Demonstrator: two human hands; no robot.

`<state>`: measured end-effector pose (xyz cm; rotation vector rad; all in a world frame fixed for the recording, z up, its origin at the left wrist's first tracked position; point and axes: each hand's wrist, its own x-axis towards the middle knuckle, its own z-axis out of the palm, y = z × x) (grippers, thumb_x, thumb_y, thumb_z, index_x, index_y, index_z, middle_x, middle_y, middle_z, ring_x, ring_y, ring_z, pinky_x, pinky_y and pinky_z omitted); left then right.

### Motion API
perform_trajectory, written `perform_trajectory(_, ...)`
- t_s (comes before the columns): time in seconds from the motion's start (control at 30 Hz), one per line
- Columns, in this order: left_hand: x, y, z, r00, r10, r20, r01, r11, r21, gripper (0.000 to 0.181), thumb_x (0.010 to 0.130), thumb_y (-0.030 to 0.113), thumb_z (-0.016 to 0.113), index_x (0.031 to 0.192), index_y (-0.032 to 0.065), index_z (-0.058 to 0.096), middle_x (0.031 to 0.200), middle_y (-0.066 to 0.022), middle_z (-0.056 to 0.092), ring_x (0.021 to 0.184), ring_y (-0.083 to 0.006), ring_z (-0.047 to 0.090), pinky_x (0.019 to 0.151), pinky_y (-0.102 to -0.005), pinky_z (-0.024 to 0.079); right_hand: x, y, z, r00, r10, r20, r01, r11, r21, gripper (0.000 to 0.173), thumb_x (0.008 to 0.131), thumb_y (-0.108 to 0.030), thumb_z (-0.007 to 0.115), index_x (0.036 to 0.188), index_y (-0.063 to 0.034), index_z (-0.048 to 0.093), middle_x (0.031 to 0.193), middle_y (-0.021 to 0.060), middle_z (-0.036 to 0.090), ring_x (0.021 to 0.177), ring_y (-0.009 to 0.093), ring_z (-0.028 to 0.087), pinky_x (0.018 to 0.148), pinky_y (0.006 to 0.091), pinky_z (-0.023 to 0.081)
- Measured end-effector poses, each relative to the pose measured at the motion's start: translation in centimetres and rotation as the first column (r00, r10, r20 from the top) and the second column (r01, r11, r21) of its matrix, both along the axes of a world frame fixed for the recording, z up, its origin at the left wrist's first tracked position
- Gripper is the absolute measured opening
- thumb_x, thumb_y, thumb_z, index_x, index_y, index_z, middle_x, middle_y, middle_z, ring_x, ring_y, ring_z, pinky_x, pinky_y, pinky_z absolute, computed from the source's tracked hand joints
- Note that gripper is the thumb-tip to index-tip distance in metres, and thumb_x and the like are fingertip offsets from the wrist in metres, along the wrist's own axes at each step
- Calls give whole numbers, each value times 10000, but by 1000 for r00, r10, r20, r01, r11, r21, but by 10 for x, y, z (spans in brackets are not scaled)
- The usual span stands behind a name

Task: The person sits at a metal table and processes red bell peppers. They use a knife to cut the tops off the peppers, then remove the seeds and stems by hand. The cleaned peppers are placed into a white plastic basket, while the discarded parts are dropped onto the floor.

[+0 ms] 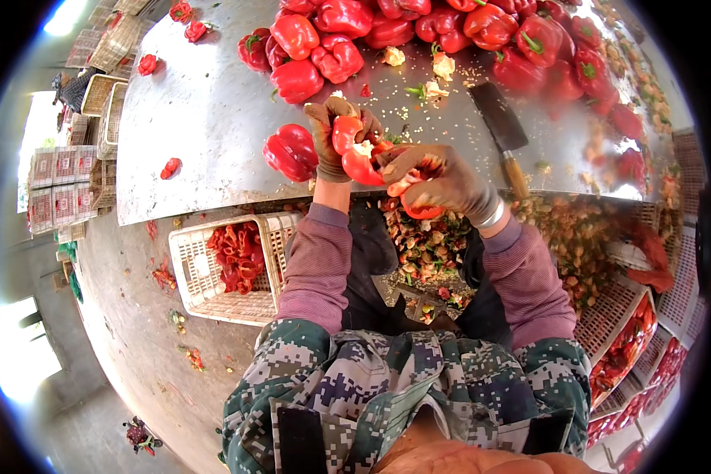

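Observation:
Gloved in brown, my left hand grips a red bell pepper that is opened up, with pale core showing inside. My right hand, in a matching glove, holds torn red pepper flesh just to the right of it; whether the pieces are still joined is hard to tell. A whole red pepper lies on the metal table beside my left hand. A cleaver with a wooden handle rests to the right of my hands. Cut pale cores with stems and scattered seeds lie beyond them.
A heap of red peppers covers the far side of the metal table. A plastic crate with pepper pieces stands on the floor at left. Core scraps are piled below the table edge. Filled crates stand at right; a person is far left.

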<state>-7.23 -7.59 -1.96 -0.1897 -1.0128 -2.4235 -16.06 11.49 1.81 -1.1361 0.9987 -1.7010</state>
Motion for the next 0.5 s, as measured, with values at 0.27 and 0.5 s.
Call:
perform_trajectory(0.27,-14,22,-9,994,30,105,-30,1000,3,569,972,647,442,852,97,520,752,-35,509,663,-184,467,665,-359,443,5,-12,-10,664,-331,-670,397,916,-60,324,795,-129,755,1107,-121,667,1029,106,689,793,296,693,671,399,558)
perform_trajectory(0.5,-8,29,-12,892,164,421,-128,985,-113,586,988,646,420,872,87,554,762,-48,539,675,-188,535,587,-342,508,15,-18,-26,780,-399,-482,482,875,55,226,871,-121,695,1092,-99,654,902,76,690,744,263,687,663,367,551)
